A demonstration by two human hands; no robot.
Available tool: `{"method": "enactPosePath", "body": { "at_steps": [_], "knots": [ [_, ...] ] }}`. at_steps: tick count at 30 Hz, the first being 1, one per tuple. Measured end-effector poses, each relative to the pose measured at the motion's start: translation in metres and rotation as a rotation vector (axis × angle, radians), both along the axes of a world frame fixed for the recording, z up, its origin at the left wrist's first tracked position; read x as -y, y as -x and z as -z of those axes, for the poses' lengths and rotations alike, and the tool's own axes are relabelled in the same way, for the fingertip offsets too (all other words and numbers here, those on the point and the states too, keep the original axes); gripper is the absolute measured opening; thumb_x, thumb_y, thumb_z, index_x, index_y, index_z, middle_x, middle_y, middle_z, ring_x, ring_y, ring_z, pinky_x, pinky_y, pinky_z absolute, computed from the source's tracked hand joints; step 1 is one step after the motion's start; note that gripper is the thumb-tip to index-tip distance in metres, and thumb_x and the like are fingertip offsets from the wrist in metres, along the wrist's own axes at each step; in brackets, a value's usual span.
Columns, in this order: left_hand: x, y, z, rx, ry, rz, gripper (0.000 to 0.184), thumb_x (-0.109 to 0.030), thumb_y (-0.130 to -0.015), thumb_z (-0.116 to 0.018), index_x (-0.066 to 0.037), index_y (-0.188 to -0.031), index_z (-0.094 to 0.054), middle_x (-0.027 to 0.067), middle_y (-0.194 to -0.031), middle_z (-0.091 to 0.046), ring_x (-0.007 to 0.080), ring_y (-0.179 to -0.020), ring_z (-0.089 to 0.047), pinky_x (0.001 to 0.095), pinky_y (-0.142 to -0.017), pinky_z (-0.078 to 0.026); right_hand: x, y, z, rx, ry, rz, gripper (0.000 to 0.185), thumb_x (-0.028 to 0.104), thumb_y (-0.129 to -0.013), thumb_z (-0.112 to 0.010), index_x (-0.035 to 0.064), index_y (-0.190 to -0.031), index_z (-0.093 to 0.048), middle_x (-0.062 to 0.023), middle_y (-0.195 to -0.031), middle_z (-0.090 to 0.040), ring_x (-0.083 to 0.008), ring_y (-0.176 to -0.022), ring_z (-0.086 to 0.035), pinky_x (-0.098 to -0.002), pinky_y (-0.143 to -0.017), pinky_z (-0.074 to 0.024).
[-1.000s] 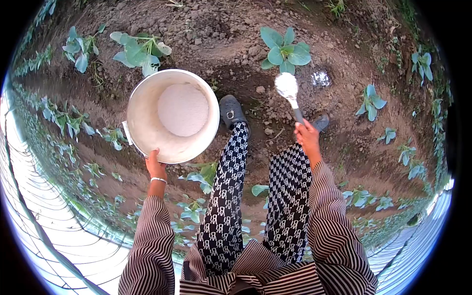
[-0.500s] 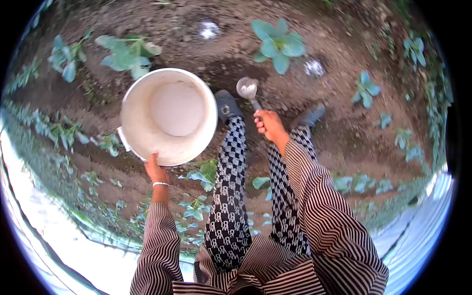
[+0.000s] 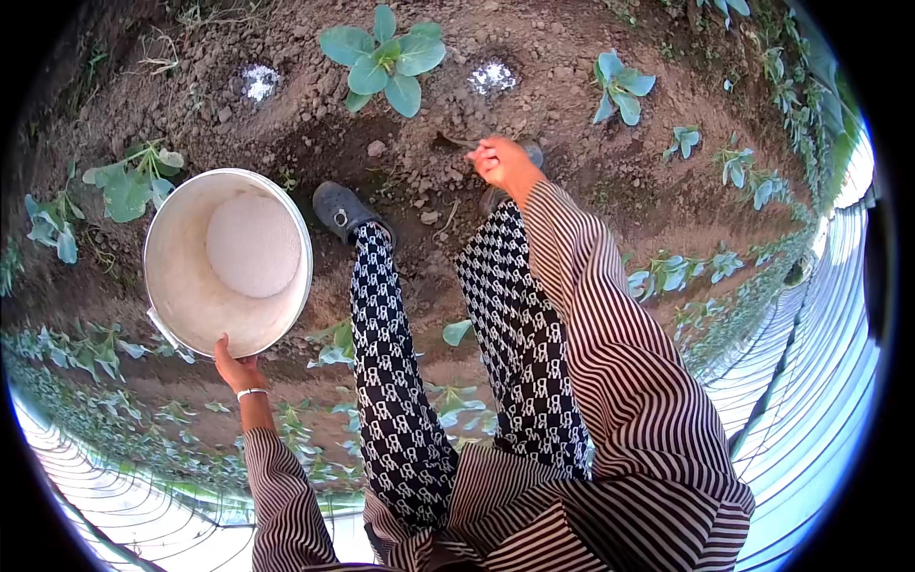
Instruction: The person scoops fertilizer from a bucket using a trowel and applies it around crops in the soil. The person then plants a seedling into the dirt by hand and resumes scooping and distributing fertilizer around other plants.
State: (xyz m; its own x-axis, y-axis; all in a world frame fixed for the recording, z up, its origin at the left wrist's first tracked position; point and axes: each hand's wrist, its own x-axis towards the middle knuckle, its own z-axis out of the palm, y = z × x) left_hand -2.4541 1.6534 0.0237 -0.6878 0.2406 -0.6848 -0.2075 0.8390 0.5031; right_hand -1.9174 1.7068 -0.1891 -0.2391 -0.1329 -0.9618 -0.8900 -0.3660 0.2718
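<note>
A white bucket point(image 3: 162, 276) tilts toward me on the left, with pale granules point(image 3: 253, 246) covering its bottom. My left hand point(image 3: 238, 370) grips its near rim, thumb inside the wall. My right hand point(image 3: 505, 167) is closed around the handle of a spoon point(image 3: 457, 142) held over bare soil. The spoon's bowl is seen nearly edge-on and looks dark, so I cannot tell what is in it. Beyond the right hand, a small heap of white granules point(image 3: 493, 78) lies on the soil between two plants.
A leafy plant point(image 3: 383, 59) grows ahead, with a smaller one point(image 3: 624, 88) to its right. Another white heap point(image 3: 259, 83) lies at the upper left. My left shoe point(image 3: 351, 212) stands on the soil; my right shoe is mostly hidden. More plant rows run behind.
The view has shifted right, so bucket and plants sit further left. The spoon has turned from bowl up, with white inside, to nearly edge-on. My left hand keeps its hold on the bucket.
</note>
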Motion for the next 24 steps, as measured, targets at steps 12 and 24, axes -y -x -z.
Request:
{"method": "enactPosePath", "body": {
  "at_steps": [12,24],
  "knots": [
    [-0.004,-0.014,0.006,-0.052,0.039,0.017,0.059,-0.033,-0.073,-0.066,-0.004,-0.119,-0.043,0.013,-0.12,-0.047,0.0276,-0.102,-0.05,0.0462,-0.077,-0.046,0.044,-0.059,-0.031,-0.059,0.121,-0.283,0.017,0.009,-0.093,-0.041,-0.0072,-0.092,-0.045,-0.0047,-0.065,-0.045,-0.0043,-0.042,-0.034,-0.0171,-0.031,-0.0226],
    [0.016,0.0,0.021,-0.155,0.044,0.007,0.047,-0.023,-0.074,-0.064,-0.006,-0.114,-0.046,0.009,-0.106,-0.057,0.021,-0.087,-0.057,0.0374,-0.064,-0.048,0.022,-0.032,-0.067,0.079,0.047,-0.739,0.019,0.018,-0.088,-0.052,-0.001,-0.088,-0.048,-0.0073,-0.066,-0.05,-0.0077,-0.04,-0.038,-0.0194,-0.03,-0.0248]
  ]
}}
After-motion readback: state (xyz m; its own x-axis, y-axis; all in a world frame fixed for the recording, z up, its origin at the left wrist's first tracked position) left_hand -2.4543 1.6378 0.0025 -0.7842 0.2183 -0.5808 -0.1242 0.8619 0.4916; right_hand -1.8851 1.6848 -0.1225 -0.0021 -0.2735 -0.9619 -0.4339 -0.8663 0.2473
